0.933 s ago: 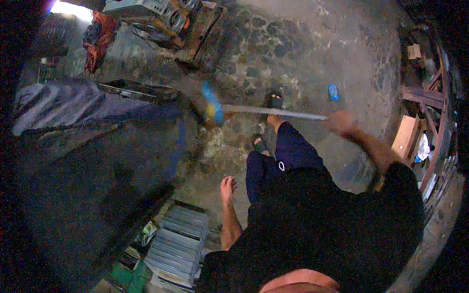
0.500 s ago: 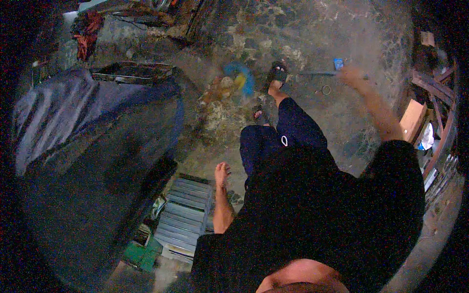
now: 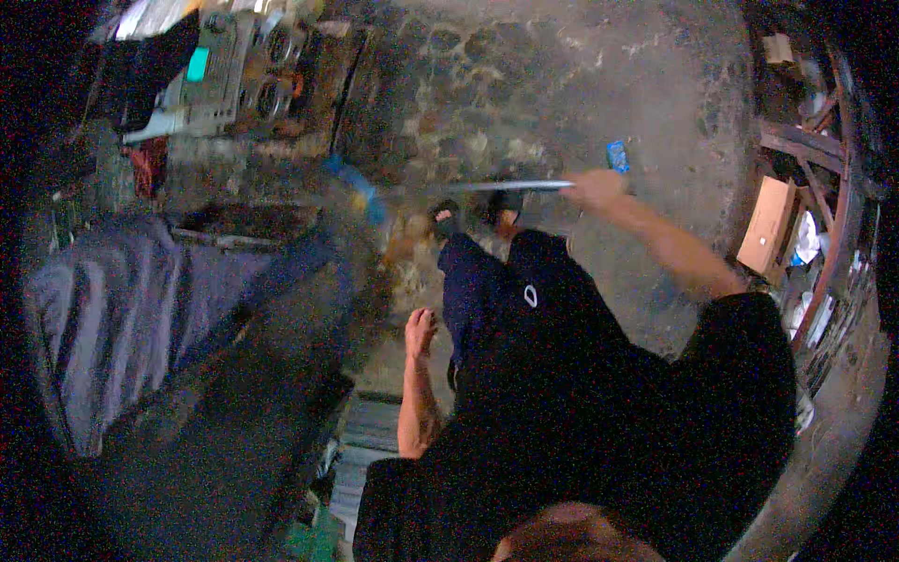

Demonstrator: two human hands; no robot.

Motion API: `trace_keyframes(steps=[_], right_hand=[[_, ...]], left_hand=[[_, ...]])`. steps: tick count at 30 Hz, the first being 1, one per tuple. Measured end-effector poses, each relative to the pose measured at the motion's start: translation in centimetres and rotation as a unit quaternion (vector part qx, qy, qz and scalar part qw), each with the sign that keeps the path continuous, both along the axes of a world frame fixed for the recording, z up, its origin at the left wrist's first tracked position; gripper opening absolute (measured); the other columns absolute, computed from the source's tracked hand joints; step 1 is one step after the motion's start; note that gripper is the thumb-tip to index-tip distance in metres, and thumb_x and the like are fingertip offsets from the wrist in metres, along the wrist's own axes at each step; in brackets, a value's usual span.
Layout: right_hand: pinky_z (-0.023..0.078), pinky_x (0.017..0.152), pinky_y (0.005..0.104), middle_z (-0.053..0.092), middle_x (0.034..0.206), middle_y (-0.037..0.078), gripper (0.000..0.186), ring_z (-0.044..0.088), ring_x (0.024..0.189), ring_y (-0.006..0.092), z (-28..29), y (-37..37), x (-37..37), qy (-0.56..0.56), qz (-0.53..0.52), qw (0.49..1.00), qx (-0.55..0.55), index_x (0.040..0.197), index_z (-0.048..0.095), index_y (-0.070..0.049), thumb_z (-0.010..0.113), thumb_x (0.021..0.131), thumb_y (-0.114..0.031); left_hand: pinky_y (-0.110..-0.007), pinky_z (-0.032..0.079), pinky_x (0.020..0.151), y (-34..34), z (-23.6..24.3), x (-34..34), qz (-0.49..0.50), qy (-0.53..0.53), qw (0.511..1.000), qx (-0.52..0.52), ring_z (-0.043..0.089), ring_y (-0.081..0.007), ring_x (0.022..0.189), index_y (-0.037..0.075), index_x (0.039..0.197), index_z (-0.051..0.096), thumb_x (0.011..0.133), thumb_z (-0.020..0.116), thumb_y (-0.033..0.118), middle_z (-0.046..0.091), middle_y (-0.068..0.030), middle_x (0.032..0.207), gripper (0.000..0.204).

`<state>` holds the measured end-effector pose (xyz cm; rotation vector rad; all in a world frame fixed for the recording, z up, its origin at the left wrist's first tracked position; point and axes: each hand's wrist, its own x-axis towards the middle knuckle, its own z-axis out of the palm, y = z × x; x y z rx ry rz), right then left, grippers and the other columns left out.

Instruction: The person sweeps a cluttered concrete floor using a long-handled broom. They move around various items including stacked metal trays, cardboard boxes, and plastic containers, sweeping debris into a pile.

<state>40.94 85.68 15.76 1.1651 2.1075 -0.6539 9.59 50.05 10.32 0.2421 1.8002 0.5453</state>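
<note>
My right hand (image 3: 599, 189) is closed around the pale handle of a long broom (image 3: 510, 186), held out across the floor in front of my feet. The handle runs left toward a blue and yellow head (image 3: 361, 192), which is smeared by motion. Patchy brownish litter shows on the floor near the head, too blurred to name. My left hand (image 3: 421, 332) hangs low at my left side, fingers curled in, with nothing seen in it. Just beyond my right hand, a small blue packet (image 3: 616, 156) lies on the concrete floor.
A large object under a dark cover (image 3: 140, 318) fills the left. Grey slats (image 3: 370, 431) and a green item (image 3: 314, 539) lie below it. Machine parts (image 3: 272, 70) stand far left. A cardboard box (image 3: 766, 225) sits beside a wooden frame (image 3: 801, 140) on the right.
My right hand has come left and a little nearer, and the broom's head has swept left. The view has shifted, with more machine parts showing far left. My left hand stays curled at my side.
</note>
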Motion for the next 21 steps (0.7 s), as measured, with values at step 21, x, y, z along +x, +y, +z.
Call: trace_keyframes(steps=[21], right_hand=[[0.046,0.064,0.0476,0.060,0.088,0.021,0.027,0.059,0.076,0.0383,11.0,-36.6,15.4,-0.094,-0.519,0.838,0.140,0.102,0.051,-0.006,0.053,0.080,-0.021]], left_hand=[[-0.029,0.041,0.043,5.0,-12.2,-24.1,-0.076,-0.123,0.989,0.000,0.052,-0.0179,0.061,0.008,0.095,0.055,0.084,0.051,0.022,0.056,-0.0053,0.079,0.018]])
